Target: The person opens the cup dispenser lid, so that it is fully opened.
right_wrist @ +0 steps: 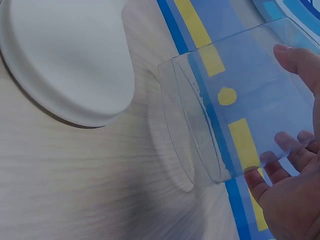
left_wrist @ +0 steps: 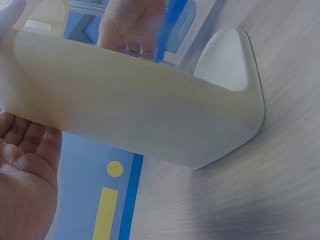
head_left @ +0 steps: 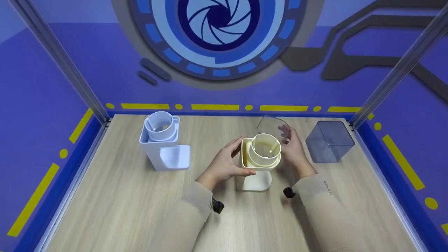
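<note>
A cream plastic dispenser-like stand (head_left: pixel 253 168) with a round collar on top stands in the middle of the table. My left hand (head_left: pixel 225 162) grips its upper left side, thumb across the front and the other fingers behind. In the left wrist view, the flat side of the stand fills much of the picture above the left hand (left_wrist: pixel 30 180). Right of the stand, my right hand (head_left: pixel 295 152) holds a clear, thin-walled plastic container (head_left: pixel 271 126). The right wrist view shows the thumb and fingers on opposite sides of this clear container (right_wrist: pixel 220 110), tilted and apart from the stand.
A light blue stand (head_left: pixel 154 154) of similar shape is at the left of the wooden table (head_left: pixel 115 210). At the back right sits a smoky grey transparent container (head_left: pixel 329 143). Blue panels (head_left: pixel 224 94) and metal posts (head_left: pixel 395 73) border the table.
</note>
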A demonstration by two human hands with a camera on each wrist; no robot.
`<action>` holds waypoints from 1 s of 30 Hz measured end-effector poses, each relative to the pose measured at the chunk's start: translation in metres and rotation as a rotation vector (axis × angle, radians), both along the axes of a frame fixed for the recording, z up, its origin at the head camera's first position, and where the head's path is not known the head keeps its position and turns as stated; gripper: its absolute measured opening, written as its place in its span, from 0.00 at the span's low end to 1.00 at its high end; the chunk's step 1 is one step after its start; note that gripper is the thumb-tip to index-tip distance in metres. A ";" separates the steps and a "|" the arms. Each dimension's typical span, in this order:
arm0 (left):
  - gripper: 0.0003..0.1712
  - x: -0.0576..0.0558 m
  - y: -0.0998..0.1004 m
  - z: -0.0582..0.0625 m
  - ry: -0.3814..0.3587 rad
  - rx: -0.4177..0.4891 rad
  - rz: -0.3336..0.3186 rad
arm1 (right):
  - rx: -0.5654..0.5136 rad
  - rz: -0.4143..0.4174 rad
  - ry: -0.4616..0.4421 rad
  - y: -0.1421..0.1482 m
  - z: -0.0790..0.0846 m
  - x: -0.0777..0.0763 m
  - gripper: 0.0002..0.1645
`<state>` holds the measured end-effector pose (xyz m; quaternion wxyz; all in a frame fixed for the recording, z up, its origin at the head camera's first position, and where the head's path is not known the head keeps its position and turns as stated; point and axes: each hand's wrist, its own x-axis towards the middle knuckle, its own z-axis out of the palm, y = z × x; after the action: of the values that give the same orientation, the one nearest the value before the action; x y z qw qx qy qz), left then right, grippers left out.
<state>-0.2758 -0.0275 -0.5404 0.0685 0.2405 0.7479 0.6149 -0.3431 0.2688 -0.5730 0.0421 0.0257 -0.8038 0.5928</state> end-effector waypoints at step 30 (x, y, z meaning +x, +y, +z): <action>0.90 -0.005 -0.026 0.018 0.195 -0.445 0.118 | 0.170 0.047 0.000 0.006 0.000 0.005 0.82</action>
<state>-0.2806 -0.0531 -0.5229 0.0114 0.2334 0.8807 0.4119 -0.3384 0.2747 -0.5726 0.0259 0.0478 -0.8504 0.5233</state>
